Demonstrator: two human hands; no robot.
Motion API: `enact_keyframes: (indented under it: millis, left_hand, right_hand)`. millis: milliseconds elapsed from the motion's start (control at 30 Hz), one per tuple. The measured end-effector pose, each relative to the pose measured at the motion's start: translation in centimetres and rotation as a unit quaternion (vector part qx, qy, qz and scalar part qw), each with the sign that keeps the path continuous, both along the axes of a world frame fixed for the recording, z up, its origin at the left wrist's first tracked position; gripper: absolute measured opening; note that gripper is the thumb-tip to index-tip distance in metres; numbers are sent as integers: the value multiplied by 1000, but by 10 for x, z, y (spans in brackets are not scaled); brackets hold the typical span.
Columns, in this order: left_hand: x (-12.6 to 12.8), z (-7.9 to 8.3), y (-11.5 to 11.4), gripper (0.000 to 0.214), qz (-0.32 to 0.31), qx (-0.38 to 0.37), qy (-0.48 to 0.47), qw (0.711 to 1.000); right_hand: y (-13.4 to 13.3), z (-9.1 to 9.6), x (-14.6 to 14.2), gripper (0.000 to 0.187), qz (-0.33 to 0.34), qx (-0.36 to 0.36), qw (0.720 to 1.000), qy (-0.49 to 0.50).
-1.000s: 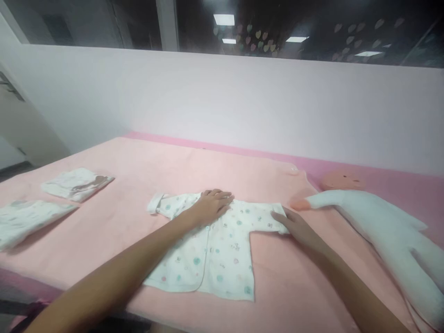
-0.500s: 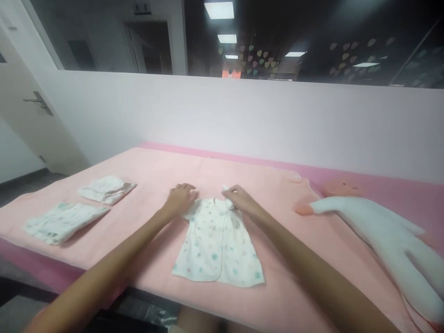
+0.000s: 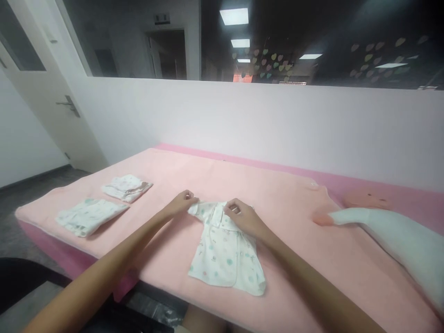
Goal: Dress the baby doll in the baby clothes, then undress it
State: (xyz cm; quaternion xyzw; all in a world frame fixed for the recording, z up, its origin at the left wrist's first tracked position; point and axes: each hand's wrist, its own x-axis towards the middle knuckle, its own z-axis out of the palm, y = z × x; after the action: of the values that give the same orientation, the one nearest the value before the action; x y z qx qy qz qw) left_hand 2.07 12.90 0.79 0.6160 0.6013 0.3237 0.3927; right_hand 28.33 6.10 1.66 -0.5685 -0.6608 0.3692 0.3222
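A small white baby shirt (image 3: 220, 259) with green and pastel dots lies on the pink cover in front of me, its hem towards me. At its upper left, my left hand (image 3: 182, 203) is closed, pinching the end of the sleeve, which is stretched out sideways. My right hand (image 3: 244, 217) is closed in a pinch on the cloth near the collar. The right sleeve looks folded inward across the chest, and my right hand partly hides it.
To the left lie two folded white printed garments, a nearer one (image 3: 90, 217) and a farther one (image 3: 126, 187). A white plush goose (image 3: 391, 226) with an orange beak lies on the right. The pink cover (image 3: 166, 259) ends at a near edge, and a wall stands behind.
The right sleeve has been folded in over the shirt's chest by my right hand. My left hand now grips the left sleeve and draws it out. The view has turned slightly left.
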Motion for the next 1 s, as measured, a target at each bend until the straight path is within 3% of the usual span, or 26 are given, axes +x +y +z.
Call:
enact_keyframes:
  millis: [167,233,300,367,467,533,600,667,733,833,900,1000]
  left_hand:
    - [65,36,-21,42,-99,-7,-134,986]
    - [86,46,-38,44,-156,22,-139,978]
    - [97,52,-59,40,-186,105,-100,972]
    - [101,50,-82,33,-184,230,-25,955]
    - [100,38,-115,23,-235,375,98,891]
    - [97,27,-132,18,-299,407,160,848]
    - [92,17,-141,15,-326,401,196,833]
    - [86,9,-140,13,-293,384,208,851]
    - [79,5,-129,15,-200,376,197,883]
    - [68,4,-103,41,-61,325,154,931]
    - [62,4,-83,52,-36,240,119,963]
    - [49,1,-60,39,-23,143,94,985]
  right_hand:
    - [-16,25,2,55,38,-39,998,24]
    - [-15,24,7,56,7,-40,999,12]
    - [-11,18,16,48,-35,-39,999,8]
    - [-6,11,27,38,-50,-51,997,26]
    - [-1,1,39,29,-37,-61,995,68]
    - [2,-3,40,26,-34,-56,994,85]
    - [4,-5,36,25,-31,-50,994,92]
    - [8,-4,28,24,-19,-47,994,99]
    - [12,-1,16,24,-3,-39,994,104]
    - [15,9,0,21,31,-16,994,107]
    - [12,13,-7,18,52,7,994,99]
    - [1,8,-10,12,44,53,996,65]
